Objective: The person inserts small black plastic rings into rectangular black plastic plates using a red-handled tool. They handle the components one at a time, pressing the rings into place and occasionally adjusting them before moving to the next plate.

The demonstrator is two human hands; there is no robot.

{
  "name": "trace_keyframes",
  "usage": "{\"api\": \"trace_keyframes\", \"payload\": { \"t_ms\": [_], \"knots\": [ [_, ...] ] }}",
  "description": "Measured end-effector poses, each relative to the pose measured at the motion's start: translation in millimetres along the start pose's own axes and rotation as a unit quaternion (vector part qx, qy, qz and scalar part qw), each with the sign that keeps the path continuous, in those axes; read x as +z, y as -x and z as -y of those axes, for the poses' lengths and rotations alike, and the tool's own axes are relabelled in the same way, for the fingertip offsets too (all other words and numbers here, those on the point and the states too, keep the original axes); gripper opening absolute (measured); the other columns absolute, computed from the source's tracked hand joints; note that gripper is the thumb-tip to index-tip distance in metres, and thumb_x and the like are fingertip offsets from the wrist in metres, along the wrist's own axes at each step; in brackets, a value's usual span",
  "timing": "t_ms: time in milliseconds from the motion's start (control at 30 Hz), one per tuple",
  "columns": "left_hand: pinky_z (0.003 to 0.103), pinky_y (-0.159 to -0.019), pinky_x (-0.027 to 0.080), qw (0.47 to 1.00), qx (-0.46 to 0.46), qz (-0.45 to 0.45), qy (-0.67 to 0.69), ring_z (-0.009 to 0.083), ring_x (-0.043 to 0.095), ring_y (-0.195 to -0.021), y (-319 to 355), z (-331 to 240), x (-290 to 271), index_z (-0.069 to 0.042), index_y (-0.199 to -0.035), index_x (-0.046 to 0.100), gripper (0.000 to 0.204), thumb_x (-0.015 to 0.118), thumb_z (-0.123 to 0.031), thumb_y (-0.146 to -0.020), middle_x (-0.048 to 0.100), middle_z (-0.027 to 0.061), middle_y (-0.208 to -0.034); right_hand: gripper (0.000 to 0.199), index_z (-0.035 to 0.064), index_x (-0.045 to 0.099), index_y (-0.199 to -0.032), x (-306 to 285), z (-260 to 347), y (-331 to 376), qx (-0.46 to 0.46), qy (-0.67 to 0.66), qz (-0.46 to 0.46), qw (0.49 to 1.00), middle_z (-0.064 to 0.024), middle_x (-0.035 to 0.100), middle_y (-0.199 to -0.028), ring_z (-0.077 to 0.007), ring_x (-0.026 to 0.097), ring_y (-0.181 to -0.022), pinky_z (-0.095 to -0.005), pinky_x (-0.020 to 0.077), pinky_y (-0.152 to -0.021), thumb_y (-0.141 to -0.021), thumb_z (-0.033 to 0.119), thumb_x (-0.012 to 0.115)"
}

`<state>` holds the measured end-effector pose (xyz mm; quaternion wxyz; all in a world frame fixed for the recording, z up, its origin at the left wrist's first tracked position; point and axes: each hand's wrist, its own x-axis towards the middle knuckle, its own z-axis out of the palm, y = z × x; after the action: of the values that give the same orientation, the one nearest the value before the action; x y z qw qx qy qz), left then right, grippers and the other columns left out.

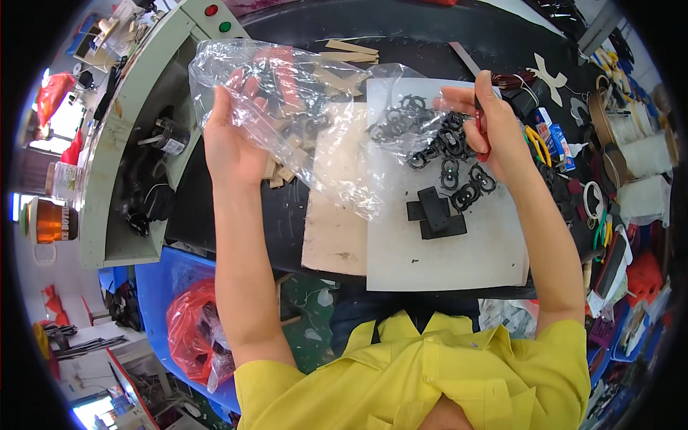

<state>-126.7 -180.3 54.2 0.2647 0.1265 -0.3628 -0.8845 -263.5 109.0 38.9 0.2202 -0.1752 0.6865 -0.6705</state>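
A clear plastic bag [287,136] is stretched across the table in front of me. My left hand [236,143] grips its left side, the fingers showing through the film. My right hand [494,125] is closed round a slim red-handled tool [480,129] whose exact kind I cannot make out; the bag's right end reaches close to those fingers. Below the right hand lies a pile of black ring-shaped parts [450,172] on a white sheet [444,265]. Nearer to me, several flat black rectangular pieces [436,213] lie crossed over each other.
A pale board [333,244] lies left of the sheet on the black table [276,226]. Beige strips [351,51] lie at the back. A grey-green machine frame [115,158] stands at left, above a blue bin [154,287]. Thread spools [648,154] and tools crowd the right edge.
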Motion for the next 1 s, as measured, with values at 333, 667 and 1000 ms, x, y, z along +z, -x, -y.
{"api": "trace_keyframes", "payload": {
  "t_ms": [333, 667, 1000],
  "knots": [
    [0.035, -0.072, 0.050, 0.976, 0.091, -0.187, 0.066, 0.0174, 0.057, -0.073, 40.0, -13.5, -58.2, -0.009, -0.085, 0.056, 0.028, 0.047, -0.034, -0.093, 0.057, 0.0031, -0.076, 0.015, 0.0005, 0.062, -0.075, 61.9, 6.4, 51.5, -0.064, 0.017, 0.021, 0.998, -0.0003, 0.057, -0.061, -0.0043, 0.051, -0.057, -0.0192, 0.0397, -0.054, -0.084, 0.013, 0.062],
    [0.036, -0.084, 0.041, 0.767, 0.236, -0.294, -0.519, 0.0234, 0.053, -0.093, 190.1, -161.8, -218.7, -0.003, -0.117, 0.051, 0.033, 0.044, -0.022, -0.090, 0.056, 0.0108, -0.104, 0.010, 0.0010, 0.064, -0.080, 39.8, -12.4, 128.8, 0.060, 0.107, 0.212, 0.970, -0.0036, 0.062, -0.067, -0.0085, 0.057, -0.057, -0.0224, 0.0454, -0.053, -0.085, 0.008, 0.059],
    [0.040, -0.072, 0.049, 0.309, -0.231, 0.306, -0.871, 0.0283, 0.062, -0.086, 327.6, 28.8, -129.0, -0.007, -0.095, 0.065, 0.041, 0.077, -0.027, -0.061, 0.063, 0.0150, -0.092, 0.019, 0.0059, 0.064, -0.092, 56.9, -33.6, 46.2, -0.323, 0.372, 0.131, 0.860, -0.0105, 0.063, -0.077, -0.0236, 0.062, -0.062, -0.0304, 0.0501, -0.055, -0.074, 0.010, 0.067]
  ]
}}
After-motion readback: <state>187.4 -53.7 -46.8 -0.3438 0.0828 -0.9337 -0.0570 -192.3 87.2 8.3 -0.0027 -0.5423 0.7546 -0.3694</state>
